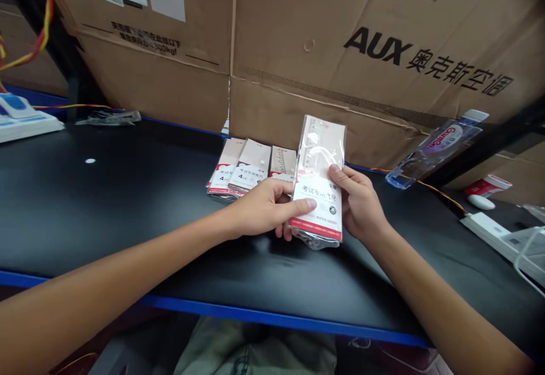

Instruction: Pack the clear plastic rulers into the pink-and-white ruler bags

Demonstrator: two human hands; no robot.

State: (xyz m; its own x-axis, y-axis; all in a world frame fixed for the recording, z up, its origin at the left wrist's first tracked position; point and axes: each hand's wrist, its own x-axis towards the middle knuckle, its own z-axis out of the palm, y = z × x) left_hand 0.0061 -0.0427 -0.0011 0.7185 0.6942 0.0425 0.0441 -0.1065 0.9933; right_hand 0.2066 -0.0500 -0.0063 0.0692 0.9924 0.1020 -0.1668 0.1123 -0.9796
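Both of my hands hold one clear plastic packet (pixel 318 154) with a pink and white printed card inside, raised a little above the black table (pixel 106 205). My left hand (pixel 264 207) grips its left edge, thumb laid across the front. My right hand (pixel 357 202) grips its right edge, thumb on the front. Behind my left hand, several similar packets (pixel 244 171) lie overlapping in a row on the table, close to the cardboard.
Large cardboard boxes (pixel 323 51) wall off the back of the table. A clear plastic bottle (pixel 434 148) lies at the right, with a white power strip (pixel 489 230) and a small white object (pixel 480 201) beyond. A white device (pixel 21 119) and coloured wires sit far left.
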